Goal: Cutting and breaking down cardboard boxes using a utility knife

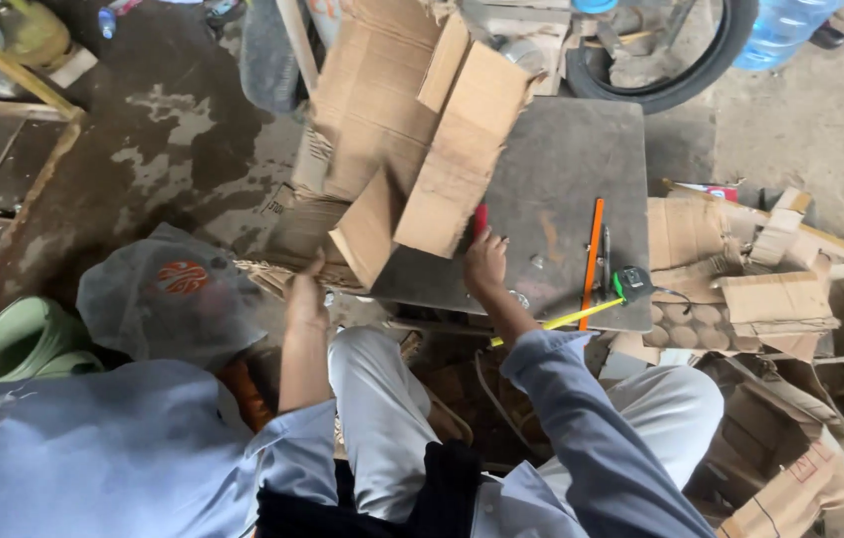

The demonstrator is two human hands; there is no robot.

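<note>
A folded cardboard (447, 149) piece is held over the grey board (571, 169), at about 12 o'clock from the sitter. Its lower edge is gripped by the left hand (306, 296) at 9 o'clock, fingers closed on it. A red cutter (480, 221) is clenched in the right hand (486, 264) against the cardboard. An orange ruler (593, 261) and tape measure (631, 284) are seen at 3 o'clock

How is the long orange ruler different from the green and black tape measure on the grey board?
The long orange ruler is a straight, thin, rigid strip; the green and black tape measure is a compact case. The ruler lies wholly on the grey board; the tape measure's yellow blade extends off its edge. Both lie beyond the right hand.
</note>
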